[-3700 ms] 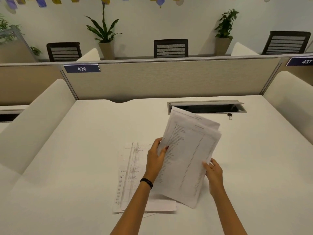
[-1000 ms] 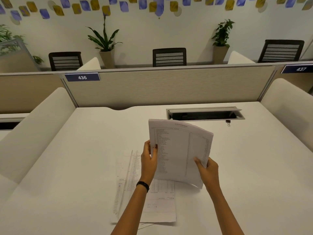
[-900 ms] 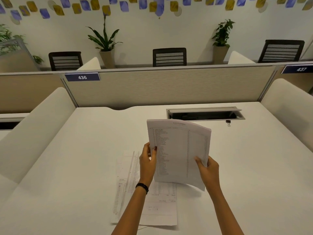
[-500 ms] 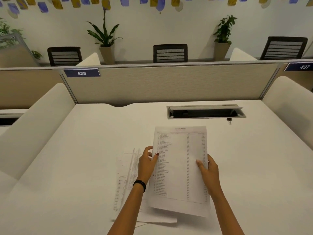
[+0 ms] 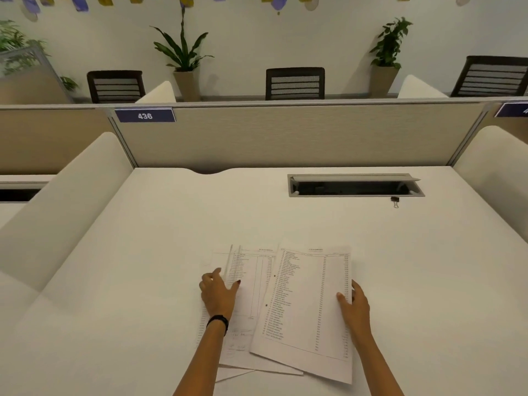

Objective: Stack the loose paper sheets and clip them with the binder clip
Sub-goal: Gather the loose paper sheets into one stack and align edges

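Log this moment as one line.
left hand on loose sheets | right hand holds stack | binder clip untouched

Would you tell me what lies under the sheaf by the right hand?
Under the sheaf, loose sheets lie fanned on the desk, showing at its left and bottom edges. How far they extend beneath it is hidden.

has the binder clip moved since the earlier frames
No. The binder clip lies just below the right end of the desk's cable slot, as in every earlier picture. Its shift within the picture matches the slot's, so only the camera moved.
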The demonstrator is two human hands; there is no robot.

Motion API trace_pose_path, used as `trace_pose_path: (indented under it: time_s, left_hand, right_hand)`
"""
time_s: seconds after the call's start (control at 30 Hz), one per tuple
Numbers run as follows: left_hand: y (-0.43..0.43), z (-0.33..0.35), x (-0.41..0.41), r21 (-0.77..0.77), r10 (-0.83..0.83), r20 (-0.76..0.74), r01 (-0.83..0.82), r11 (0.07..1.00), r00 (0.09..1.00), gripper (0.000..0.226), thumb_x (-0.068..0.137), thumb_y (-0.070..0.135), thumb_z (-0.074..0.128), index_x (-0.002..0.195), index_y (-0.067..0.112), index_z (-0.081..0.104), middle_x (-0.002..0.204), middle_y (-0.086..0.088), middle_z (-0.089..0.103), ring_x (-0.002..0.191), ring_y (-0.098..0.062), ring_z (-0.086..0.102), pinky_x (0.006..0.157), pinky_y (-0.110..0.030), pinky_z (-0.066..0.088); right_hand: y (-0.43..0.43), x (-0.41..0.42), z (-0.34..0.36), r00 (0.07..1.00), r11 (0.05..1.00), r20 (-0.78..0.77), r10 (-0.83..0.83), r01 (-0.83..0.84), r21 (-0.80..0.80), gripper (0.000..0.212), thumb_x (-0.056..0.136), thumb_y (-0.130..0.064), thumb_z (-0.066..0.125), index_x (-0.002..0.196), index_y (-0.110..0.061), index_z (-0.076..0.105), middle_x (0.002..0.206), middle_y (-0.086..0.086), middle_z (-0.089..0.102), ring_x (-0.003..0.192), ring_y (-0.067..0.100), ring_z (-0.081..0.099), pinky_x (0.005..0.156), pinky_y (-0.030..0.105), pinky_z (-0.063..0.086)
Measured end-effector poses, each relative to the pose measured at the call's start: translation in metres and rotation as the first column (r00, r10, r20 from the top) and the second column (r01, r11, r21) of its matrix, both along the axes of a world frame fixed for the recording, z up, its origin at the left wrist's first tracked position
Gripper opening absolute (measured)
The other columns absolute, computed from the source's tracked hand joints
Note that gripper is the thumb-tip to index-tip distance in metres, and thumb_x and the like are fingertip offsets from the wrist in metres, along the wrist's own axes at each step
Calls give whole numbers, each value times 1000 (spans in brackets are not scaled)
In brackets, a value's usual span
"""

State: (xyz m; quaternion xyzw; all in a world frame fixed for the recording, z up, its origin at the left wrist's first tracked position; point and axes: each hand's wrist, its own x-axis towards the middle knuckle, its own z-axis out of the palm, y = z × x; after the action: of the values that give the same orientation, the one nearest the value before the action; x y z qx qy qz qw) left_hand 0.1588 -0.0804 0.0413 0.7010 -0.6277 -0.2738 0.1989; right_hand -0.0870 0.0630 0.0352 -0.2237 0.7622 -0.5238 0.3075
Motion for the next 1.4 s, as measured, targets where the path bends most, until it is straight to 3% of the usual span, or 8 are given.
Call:
trace_pose_path:
  time_s: [0.27,0.47,0.63,0.77,1.0,1.17,1.27,1.4]
  left_hand:
    - [0,-11,6,55,-14,-39,16,998,999,63,77,28,73,127,4,45,124,-18,47,115,-31,43,90,-42,46]
    - [-5,-11,2,93,-46,-47,50,994,998,53,80,23,70,123,4,47,122,-18,51,114,-32,45,93,-41,43]
    - [-5,-14,-3,98,-56,-201,77,992,978,41,88,15,59,124,-1,46,124,-20,55,111,-32,53,94,-44,47]
    - [-1,-9,-7,128,-89,-364,144,981,927,34,95,27,48,123,7,45,119,-12,61,101,-27,59,84,-34,51]
    - [2,-11,-12,125,-142,-519,239,963,843,31,90,20,57,119,17,46,110,-1,59,92,-15,58,72,-21,49]
    - [4,-14,-12,65,-129,-421,172,983,898,25,86,16,63,109,9,55,107,-10,61,97,-26,58,77,-30,51]
    - [2,-15,-10,-48,-124,-166,118,992,978,36,82,16,68,114,4,58,126,-16,49,118,-30,44,96,-40,44]
    - [-1,-16,-6,-5,-85,-161,85,996,983,46,80,20,71,122,9,56,149,-18,25,137,-32,22,111,-45,31]
  right_hand:
    - [1,5,-7,999,999,-46,28,-26,35,44,90,0,50,133,-5,42,131,17,54,113,31,54,88,32,43]
    - [-5,20,-9,990,989,19,143,-144,31,53,89,-4,53,138,-9,35,136,13,50,118,31,53,99,48,46]
    - [-11,29,-8,979,980,51,196,-197,6,54,88,-4,55,138,-13,36,135,10,51,116,27,54,97,46,48]
    - [-16,36,-8,974,977,69,214,-214,-11,55,89,-5,54,140,-14,33,137,8,49,118,25,52,99,44,47]
    - [-23,48,-9,970,975,102,221,-219,-29,57,89,-6,55,140,-16,32,137,7,48,116,21,51,96,37,46]
    - [-23,49,-10,975,981,116,192,-189,-34,56,87,-3,56,138,-15,35,136,8,49,114,19,51,96,37,46]
    - [-23,51,-11,975,983,127,184,-181,-31,56,87,-2,56,138,-13,35,135,8,49,110,15,50,90,30,45]
    - [-23,53,-13,973,982,138,187,-184,-36,56,88,-2,56,138,-12,34,136,9,49,112,16,50,91,31,45]
